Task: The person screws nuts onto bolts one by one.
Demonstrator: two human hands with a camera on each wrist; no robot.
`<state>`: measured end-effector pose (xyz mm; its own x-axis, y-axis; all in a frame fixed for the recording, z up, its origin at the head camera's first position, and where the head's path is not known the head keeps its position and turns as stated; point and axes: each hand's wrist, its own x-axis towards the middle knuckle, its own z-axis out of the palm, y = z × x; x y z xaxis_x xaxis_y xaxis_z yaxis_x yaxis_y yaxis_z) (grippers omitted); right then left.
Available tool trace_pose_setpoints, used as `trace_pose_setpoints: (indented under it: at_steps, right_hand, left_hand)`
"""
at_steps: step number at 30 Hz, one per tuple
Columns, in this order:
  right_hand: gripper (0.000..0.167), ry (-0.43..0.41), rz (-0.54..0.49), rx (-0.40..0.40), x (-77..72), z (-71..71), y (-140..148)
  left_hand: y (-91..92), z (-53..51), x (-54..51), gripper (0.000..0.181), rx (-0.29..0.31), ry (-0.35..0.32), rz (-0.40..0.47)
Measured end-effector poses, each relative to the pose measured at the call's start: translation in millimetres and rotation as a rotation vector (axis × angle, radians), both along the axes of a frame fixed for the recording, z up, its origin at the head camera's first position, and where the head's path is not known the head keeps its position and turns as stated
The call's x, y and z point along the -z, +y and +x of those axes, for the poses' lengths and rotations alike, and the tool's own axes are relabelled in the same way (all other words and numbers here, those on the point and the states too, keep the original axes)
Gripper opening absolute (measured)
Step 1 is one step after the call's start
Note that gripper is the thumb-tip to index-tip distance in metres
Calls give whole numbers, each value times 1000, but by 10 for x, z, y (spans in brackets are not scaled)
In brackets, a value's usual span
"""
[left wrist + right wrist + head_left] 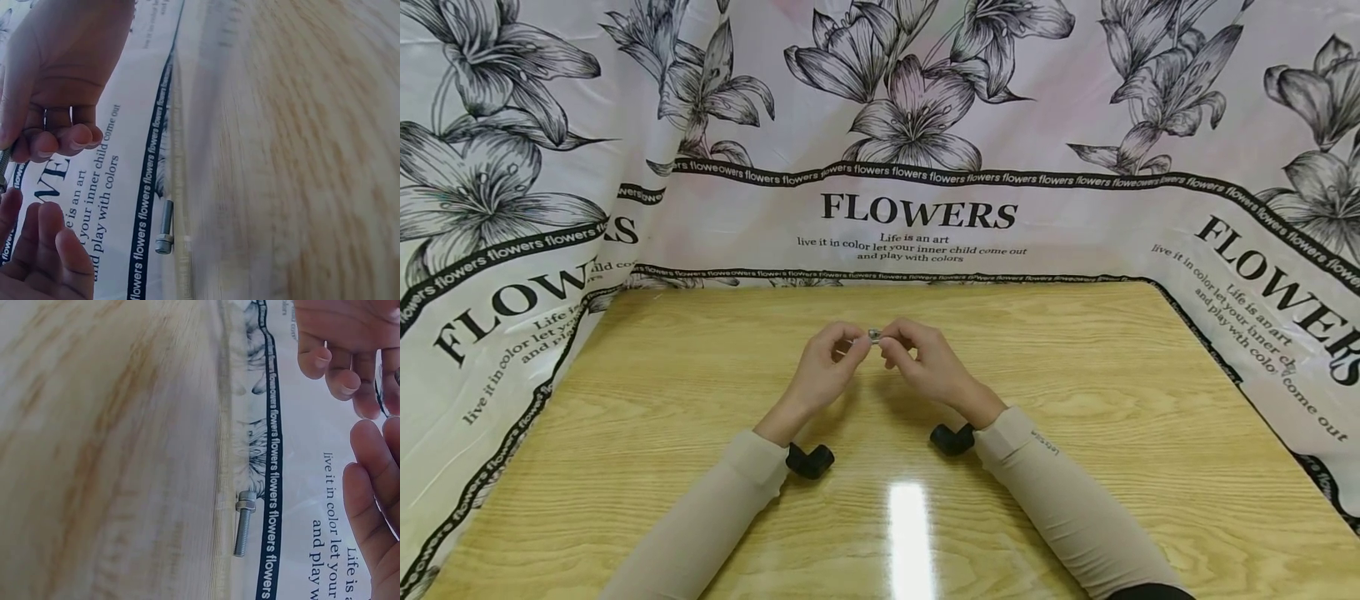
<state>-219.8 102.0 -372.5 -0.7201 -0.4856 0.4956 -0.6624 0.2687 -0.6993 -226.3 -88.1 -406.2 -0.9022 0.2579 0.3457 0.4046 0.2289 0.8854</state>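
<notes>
Over the middle of the table, my left hand [826, 371] and right hand [928, 364] meet fingertip to fingertip around a small metal piece [874, 335]. The left wrist view catches part of it at the frame's edge, a threaded bolt [4, 165] pinched by the right fingers, its lower end at the left fingertips. Most of this bolt is hidden by fingers or cut off. A second bolt [165, 226] with a nut near its head lies on the table beyond the hands, apart from them; the right wrist view shows this bolt [244, 522] too.
The wood-grain table [662, 417] spreads around both arms. A floral printed cloth [917, 225] hangs along its back and sides. Black angled pieces [810, 461] sit by each wrist, beside the beige sleeves [1067, 492]. A bright reflection marks the near tabletop.
</notes>
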Motion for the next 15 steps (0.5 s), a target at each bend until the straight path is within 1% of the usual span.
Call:
trace_pose_setpoints:
  at_steps: [2, 3, 5, 9, 12, 15]
  right_hand:
    - [8, -9, 2, 2, 4, -7, 0]
    - [8, -13, 0, 3, 33, -28, 2]
    - [9, -23, -1, 8, 108, -85, 11]
    - [10, -32, -1, 16, 281, -204, 37]
    - [9, -26, 2, 18, 323, -228, 52]
    - [9, -18, -1, 10, 337, -235, 56]
  left_hand:
    - [0, 4, -7, 22, 5, -5, 6]
    - [3, 6, -11, 23, 8, -6, 13]
    - [7, 6, -14, 25, 20, 9, 25]
    - [15, 3, -10, 21, 34, 50, 39]
    - [16, 6, -14, 18, 25, 58, 36]
    - [13, 13, -20, 17, 11, 37, 36]
